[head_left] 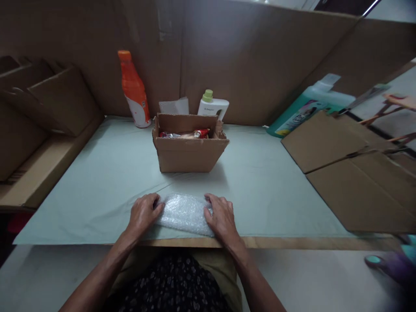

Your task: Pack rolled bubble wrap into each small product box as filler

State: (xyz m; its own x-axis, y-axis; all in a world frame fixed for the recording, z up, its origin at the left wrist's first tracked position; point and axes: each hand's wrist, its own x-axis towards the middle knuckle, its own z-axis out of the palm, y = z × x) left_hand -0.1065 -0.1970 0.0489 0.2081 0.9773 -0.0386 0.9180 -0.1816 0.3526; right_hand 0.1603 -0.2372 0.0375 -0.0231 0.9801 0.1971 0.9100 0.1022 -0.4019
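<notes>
Two hands, left hand [143,213] and right hand [221,215], lay flat, fingers curled, pressing the ends of a bubble-wrap bundle [184,213] before a cardboard box [189,152].

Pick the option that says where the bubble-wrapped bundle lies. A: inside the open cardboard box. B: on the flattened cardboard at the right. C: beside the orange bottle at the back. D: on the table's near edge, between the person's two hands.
D: the bubble-wrapped bundle lies on the table near its front edge, with the left hand and the right hand pressed against its two ends.
</notes>
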